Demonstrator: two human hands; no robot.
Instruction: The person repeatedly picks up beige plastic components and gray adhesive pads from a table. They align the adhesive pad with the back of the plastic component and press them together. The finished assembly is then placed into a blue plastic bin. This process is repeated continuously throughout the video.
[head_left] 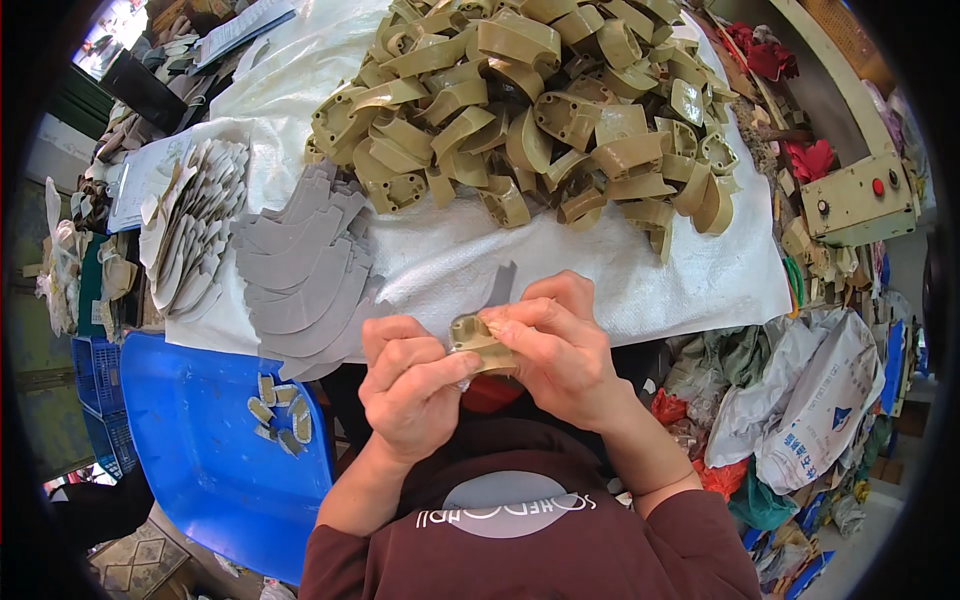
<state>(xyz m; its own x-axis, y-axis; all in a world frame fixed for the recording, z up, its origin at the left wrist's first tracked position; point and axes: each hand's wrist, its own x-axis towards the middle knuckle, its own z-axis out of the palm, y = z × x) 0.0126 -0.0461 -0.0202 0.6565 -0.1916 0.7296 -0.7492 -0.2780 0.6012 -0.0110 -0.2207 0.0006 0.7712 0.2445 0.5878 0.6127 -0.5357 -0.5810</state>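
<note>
Both my hands are together in front of my chest, at the near edge of the white-covered table. A tan moulded shoe heel is gripped between them, its hollowed end with holes facing up. My left hand pinches its left side with thumb and bent fingers. My right hand has its thumb and fingertips pressed on the upper right side. A narrow grey piece stands out just beyond my right fingers; I cannot tell whether it is held. Beyond my left hand lies a fanned stack of curved grey sheet pieces.
A large heap of tan heels covers the table's far side. Pale cut pieces are stacked at the left. Below them, a blue tub holds several small grey-and-tan pieces. A control box and plastic bags are on the right.
</note>
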